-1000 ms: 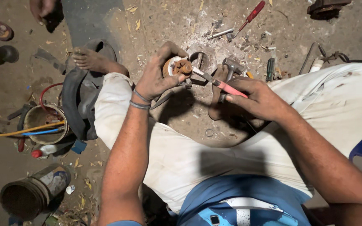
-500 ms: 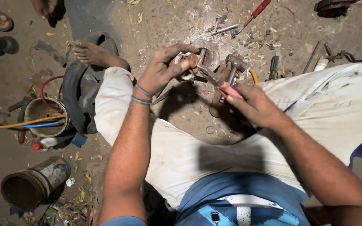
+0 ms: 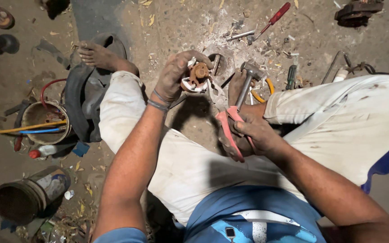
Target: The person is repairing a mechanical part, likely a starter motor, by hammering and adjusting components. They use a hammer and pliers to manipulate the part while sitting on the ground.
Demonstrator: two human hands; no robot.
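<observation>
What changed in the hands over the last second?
The right hand pulled the red-handled pliers back from the rusty part toward the lap; the tip no longer touches it. The left hand keeps its fingers on the part, in about the same spot. Hammer and red screwdriver stayed on the ground.

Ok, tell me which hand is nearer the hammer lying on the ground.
Right. The right hand, gripping red-handled pliers, sits just below the hammer; the left hand is further off to its left, holding a rusty part.
</observation>
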